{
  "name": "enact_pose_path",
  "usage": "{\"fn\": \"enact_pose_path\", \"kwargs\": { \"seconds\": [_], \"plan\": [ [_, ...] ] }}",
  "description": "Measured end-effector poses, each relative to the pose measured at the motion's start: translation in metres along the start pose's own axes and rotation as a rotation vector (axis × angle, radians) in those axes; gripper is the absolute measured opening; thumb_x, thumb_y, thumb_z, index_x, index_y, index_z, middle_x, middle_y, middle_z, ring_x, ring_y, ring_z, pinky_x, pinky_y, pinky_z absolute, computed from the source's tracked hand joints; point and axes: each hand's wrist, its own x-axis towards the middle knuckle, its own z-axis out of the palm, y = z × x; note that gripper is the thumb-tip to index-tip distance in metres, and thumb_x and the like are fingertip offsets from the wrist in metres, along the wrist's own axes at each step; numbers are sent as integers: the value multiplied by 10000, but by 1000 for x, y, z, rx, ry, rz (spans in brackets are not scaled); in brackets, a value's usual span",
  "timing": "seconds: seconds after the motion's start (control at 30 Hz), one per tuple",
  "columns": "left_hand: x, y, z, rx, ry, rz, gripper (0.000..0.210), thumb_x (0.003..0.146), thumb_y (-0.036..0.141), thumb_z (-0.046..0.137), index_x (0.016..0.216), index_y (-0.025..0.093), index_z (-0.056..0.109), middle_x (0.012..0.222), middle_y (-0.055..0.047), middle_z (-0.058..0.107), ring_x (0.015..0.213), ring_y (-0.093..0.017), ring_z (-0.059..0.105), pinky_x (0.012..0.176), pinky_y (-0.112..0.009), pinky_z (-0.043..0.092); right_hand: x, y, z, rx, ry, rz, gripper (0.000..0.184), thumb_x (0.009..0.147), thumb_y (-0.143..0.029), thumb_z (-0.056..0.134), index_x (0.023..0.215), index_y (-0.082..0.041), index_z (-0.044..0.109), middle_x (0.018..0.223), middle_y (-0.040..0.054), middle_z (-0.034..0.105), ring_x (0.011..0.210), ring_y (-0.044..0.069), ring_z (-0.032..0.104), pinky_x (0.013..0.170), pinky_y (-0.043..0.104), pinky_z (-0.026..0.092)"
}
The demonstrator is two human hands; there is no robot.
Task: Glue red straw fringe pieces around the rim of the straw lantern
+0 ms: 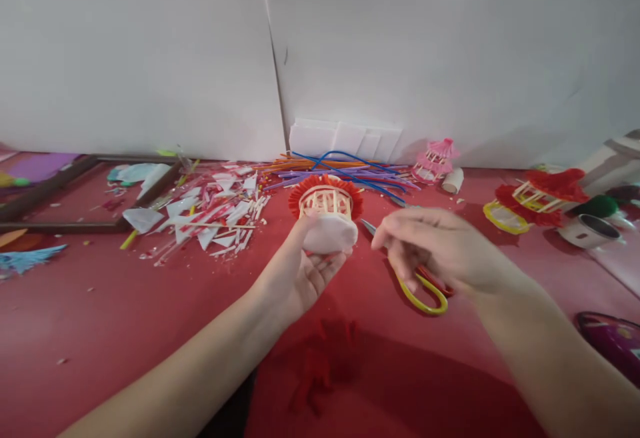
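Note:
My left hand (300,278) is closed around a small craft model at the middle of the table. The model has a white rounded base (330,235), pale stick posts and a red fringed paper top (297,201). Its base faces me, tilted, with my thumb along the side and my fingers beneath. My right hand (425,248) hovers above scissors, its fingers bent and loosely apart, slightly blurred; I see nothing held in it. The scissors (425,306), with yellow and red handle loops, lie on the red tabletop, partly hidden by that hand.
Paper and stick scraps (220,208) are heaped at the left, beside a brown frame (65,227). Coloured pipe cleaners (340,175) lie along the back. A pink tiered model (437,157), a red tiered model (545,195) and a roll of white tape (583,231) are at the right.

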Motion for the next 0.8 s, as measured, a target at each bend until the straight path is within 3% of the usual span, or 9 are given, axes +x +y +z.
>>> {"fn": "enact_pose_path", "kwargs": {
  "seconds": [0.07,0.13,0.27,0.43,0.67,0.8],
  "plan": [
    [-2,4,3,-18,7,-54,522,817,465,642,1164,79,587,1027,-164,706,812,-202,707,770,-266,595,0,-8,-11,-153,208,-229,238,826,-435,639,828,-198,660,567,-36,605,450,80,543,444,185,442],
    [-6,7,5,-33,-7,-92,561,802,485,647,1176,71,587,1000,-173,706,808,-216,710,764,-278,604,3,-11,-20,-320,401,-367,237,823,-436,647,827,-200,674,645,-23,612,513,76,538,486,196,448],
    [-14,7,7,-43,-59,-141,562,772,499,673,1165,101,614,1002,-163,710,814,-220,706,764,-292,608,13,-7,-28,-500,603,-423,293,811,-491,647,883,-214,712,706,-3,621,591,93,533,530,218,436],
    [-24,5,8,-34,-91,-192,502,766,499,687,1100,124,652,1015,-151,714,842,-210,693,802,-303,595,15,-7,-24,-525,624,-439,278,810,-496,642,893,-242,720,738,-2,634,637,107,530,561,230,430],
    [-36,6,15,20,-102,-208,403,802,441,672,1092,161,654,1087,-128,701,966,-223,659,883,-330,555,11,-14,-20,-533,539,-409,252,820,-462,637,826,-220,706,665,-15,592,622,105,512,590,242,415],
    [-37,5,14,56,-120,-215,400,798,453,673,1073,163,663,992,-114,708,945,-215,652,878,-319,545,9,-17,-21,-541,475,-388,224,818,-431,644,771,-219,698,677,-15,593,627,102,507,579,241,399]
  ]
}}
